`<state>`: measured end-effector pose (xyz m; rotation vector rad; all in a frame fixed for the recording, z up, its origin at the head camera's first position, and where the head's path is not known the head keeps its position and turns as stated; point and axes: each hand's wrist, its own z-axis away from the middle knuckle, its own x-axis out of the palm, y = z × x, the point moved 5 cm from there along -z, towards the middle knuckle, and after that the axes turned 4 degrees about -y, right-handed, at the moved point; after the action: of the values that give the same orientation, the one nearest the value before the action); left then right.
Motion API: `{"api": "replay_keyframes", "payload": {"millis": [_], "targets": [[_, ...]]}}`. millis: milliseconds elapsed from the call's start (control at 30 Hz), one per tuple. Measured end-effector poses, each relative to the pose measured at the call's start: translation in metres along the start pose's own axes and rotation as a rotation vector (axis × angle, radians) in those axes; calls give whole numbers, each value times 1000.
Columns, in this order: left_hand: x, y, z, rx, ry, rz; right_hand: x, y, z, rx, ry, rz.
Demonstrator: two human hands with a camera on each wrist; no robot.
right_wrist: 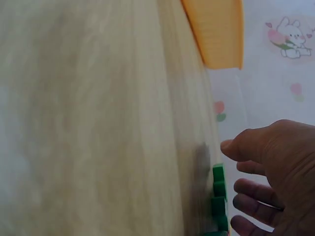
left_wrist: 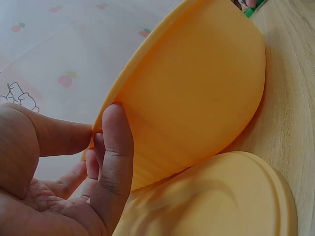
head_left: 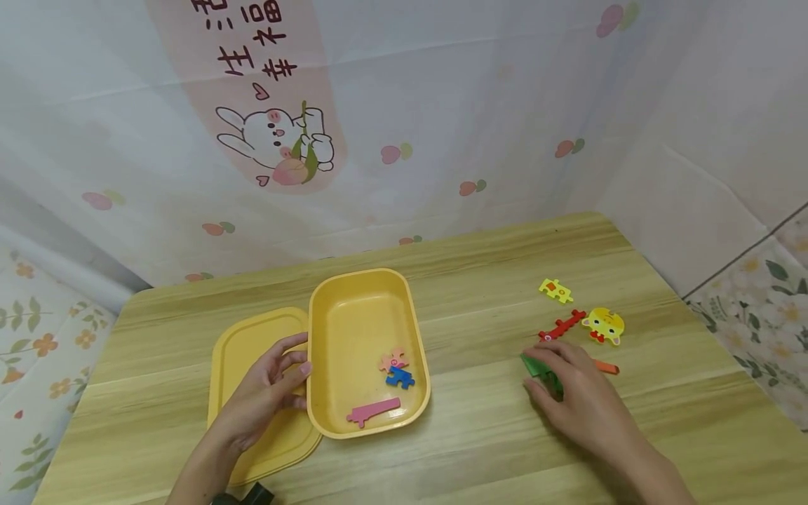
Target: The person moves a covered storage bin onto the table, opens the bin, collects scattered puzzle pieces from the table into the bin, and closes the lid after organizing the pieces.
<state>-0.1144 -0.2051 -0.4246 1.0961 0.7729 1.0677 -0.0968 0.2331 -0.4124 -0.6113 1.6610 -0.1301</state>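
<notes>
My left hand [head_left: 268, 389] pinches the left rim of a yellow plastic box [head_left: 353, 326] between thumb and fingers; the left wrist view shows the box wall [left_wrist: 197, 83] close up. Inside the box lie a peach puzzle piece [head_left: 389, 360], a blue puzzle piece [head_left: 400, 379] and a pink strip-shaped piece [head_left: 375, 410]. Over the table at right, my right hand [head_left: 583, 396] hovers around a green puzzle piece [head_left: 535, 366], thumb and fingers apart. In the right wrist view the green piece [right_wrist: 219, 191] sits beside the loosely bent fingers.
A yellow lid [head_left: 284, 438] lies partly under the box's left side. Beyond my right hand are a yellow puzzle piece [head_left: 556, 290], a red strip piece [head_left: 564, 324], a yellow animal-head piece [head_left: 604, 325] and an orange piece [head_left: 608, 367]. A printed curtain [head_left: 442, 105] hangs behind the table.
</notes>
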Motion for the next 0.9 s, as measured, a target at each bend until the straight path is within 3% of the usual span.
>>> {"api": "replay_keyframes", "payload": {"millis": [200, 467, 900], "targets": [[0, 1, 0, 4, 4, 2, 1, 1, -5, -66, 11, 49], [0, 0, 0, 12, -12, 3, 4, 2, -6, -71, -10, 95], [-1, -1, 1, 7, -5, 3, 7, 2, -6, -36, -37, 73]]}}
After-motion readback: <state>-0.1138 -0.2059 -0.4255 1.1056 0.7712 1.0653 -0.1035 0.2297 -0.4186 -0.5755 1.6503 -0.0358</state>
